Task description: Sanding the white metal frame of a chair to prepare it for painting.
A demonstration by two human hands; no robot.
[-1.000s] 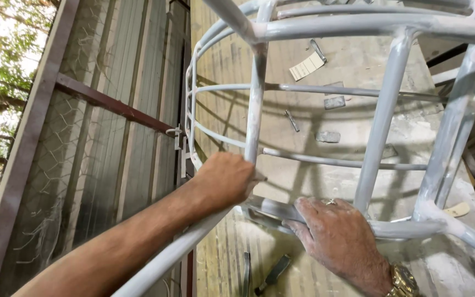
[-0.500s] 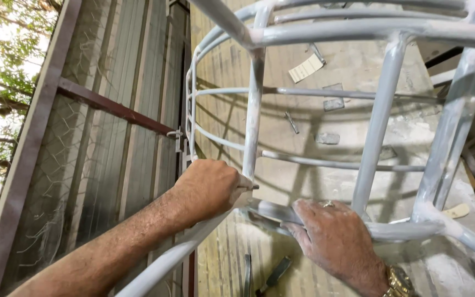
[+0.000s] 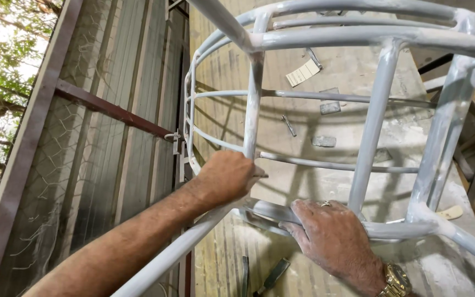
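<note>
Sliding left hand (image 3: 226,177) lower, frame (image 3: 375,132) steady

My metal workshop, half open to the trees: under my left hand (image 3: 224,179) and right hand (image 3: 333,236) stands a pale grey tubular steel frame (image 3: 375,137), dusty with primer. Below it lie metal offcuts (image 3: 324,141) on the concrete floor (image 3: 347,71). Left of my hand, a corrugated sheet wall (image 3: 133,82) meets wire mesh (image 3: 39,181).
</note>
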